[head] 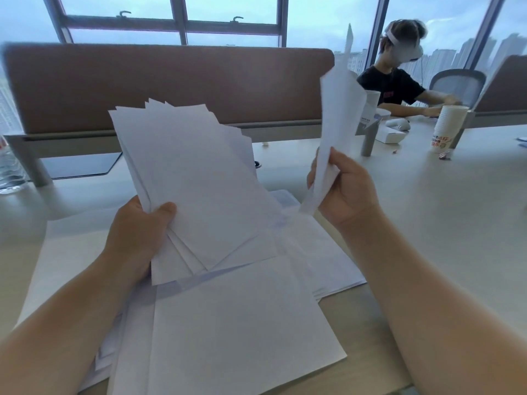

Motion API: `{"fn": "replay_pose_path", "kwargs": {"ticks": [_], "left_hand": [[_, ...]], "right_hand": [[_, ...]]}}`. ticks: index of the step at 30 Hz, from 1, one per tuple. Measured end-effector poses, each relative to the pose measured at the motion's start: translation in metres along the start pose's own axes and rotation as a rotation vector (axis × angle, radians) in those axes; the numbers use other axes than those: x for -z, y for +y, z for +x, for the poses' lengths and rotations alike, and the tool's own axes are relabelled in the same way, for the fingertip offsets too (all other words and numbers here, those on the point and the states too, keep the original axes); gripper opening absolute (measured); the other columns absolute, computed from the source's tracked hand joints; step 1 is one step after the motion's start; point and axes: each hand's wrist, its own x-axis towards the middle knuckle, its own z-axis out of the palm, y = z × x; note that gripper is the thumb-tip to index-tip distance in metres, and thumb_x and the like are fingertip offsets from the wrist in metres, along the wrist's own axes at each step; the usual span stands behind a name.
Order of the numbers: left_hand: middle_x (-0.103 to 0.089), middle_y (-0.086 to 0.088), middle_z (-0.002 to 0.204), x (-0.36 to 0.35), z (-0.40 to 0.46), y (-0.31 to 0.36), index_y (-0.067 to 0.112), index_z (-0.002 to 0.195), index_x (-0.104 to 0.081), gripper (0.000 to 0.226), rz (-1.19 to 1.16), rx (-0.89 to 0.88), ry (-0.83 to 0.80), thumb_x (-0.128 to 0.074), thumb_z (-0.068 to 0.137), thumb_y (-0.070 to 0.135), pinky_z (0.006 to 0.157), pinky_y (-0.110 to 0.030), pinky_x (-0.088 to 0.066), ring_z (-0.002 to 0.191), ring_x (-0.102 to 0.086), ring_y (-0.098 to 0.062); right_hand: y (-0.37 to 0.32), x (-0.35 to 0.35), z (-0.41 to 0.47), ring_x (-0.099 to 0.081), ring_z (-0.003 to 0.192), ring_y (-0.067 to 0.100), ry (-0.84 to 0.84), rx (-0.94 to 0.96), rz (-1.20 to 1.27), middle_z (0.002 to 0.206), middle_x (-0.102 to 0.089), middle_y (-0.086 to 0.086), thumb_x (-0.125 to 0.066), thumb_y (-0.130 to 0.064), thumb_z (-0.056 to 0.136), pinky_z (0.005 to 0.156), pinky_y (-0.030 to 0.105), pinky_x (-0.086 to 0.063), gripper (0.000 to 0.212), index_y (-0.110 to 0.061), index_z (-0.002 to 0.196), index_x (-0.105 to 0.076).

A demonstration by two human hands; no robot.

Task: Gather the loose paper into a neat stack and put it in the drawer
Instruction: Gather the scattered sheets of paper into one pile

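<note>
A fanned bundle of white sheets (196, 178) was held above the worktop (445, 212), its corners splayed unevenly at the top edge. The left hand (139, 232) formed a closed grip on the bundle's lower left corner, thumb on the front face and fingers behind. A separate sheet (336, 121) stood nearly upright and curled lengthwise; the right hand (345, 189) held a closed grip around its lower end, to the right of the bundle and apart from it.

More loose paper (236, 323) lay spread on the worktop beneath both hands, overlapping at differing angles, the nearest sheet reaching the worktop's front edge. No drawer could be identified in the view.

Behind the bundle, a brown divider panel (171, 81) ran across the worktop on grey feet, with a dark mat (82, 165) lying at its base. A clear water bottle (8, 166) stood at the far left. To the right, beyond the upright sheet, stood a stack of paper cups (447, 126), a grey cylinder (369, 141) and a white box (392, 135). A second person (399, 81) wearing a headset sat at the far right corner, before large windows (228, 12).
</note>
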Motion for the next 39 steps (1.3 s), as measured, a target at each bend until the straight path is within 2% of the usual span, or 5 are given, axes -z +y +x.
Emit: {"fn": "replay_pose_path", "kwargs": {"ticks": [7, 12, 20, 27, 39], "left_hand": [[-0.071, 0.011, 0.093, 0.001, -0.004, 0.002, 0.025, 0.109, -0.068, 0.015, -0.027, -0.022, -0.075, -0.071, 0.097, 0.032, 0.067, -0.029, -0.049, 0.084, -0.069, -0.015], [-0.074, 0.006, 0.097, -0.003, -0.010, 0.004, 0.020, 0.107, -0.068, 0.028, 0.060, -0.073, -0.090, -0.052, 0.106, 0.043, 0.073, -0.034, -0.049, 0.090, -0.069, -0.022], [-0.077, 0.008, 0.099, -0.002, -0.013, 0.002, 0.024, 0.111, -0.069, 0.024, 0.223, -0.172, -0.195, -0.078, 0.088, 0.020, 0.078, -0.036, -0.057, 0.090, -0.073, -0.019], [-0.080, 0.009, 0.099, 0.005, -0.009, 0.011, 0.030, 0.114, -0.070, 0.028, -0.276, -0.079, -0.142, -0.073, 0.091, 0.014, 0.069, -0.031, -0.060, 0.089, -0.077, -0.016], [-0.073, 0.013, 0.108, 0.008, -0.015, 0.031, 0.048, 0.105, -0.061, 0.020, -0.333, -0.323, -0.086, -0.067, 0.086, 0.043, 0.094, -0.049, -0.058, 0.102, -0.071, -0.016]], "right_hand": [[0.051, 0.007, 0.001, -0.069, 0.103, 0.031, 0.052, -0.090, -0.934, 0.120, -0.064, 0.009, -0.085, -0.006, 0.077, 0.088, 0.050, -0.059, 0.100, -0.019, 0.156, -0.026], [0.072, 0.014, -0.001, -0.061, 0.111, 0.032, 0.031, 0.045, -1.350, 0.115, -0.055, -0.003, -0.072, -0.031, 0.087, 0.100, 0.050, -0.051, 0.080, -0.030, 0.152, -0.025], [0.079, 0.016, 0.003, -0.035, 0.147, 0.027, -0.066, 0.015, -1.406, 0.161, -0.033, 0.007, -0.057, -0.047, 0.091, 0.120, 0.046, -0.032, 0.082, -0.022, 0.160, -0.020], [0.062, 0.012, 0.000, -0.073, 0.087, 0.023, -0.044, 0.116, -1.106, 0.103, -0.074, -0.003, -0.068, -0.036, 0.080, 0.064, 0.040, -0.060, 0.037, -0.031, 0.115, -0.060], [0.052, -0.014, -0.024, -0.057, 0.093, -0.012, -0.083, 0.633, -1.159, 0.101, -0.056, -0.042, -0.054, -0.017, 0.100, 0.077, 0.012, -0.047, 0.027, -0.021, 0.124, -0.043]]}}
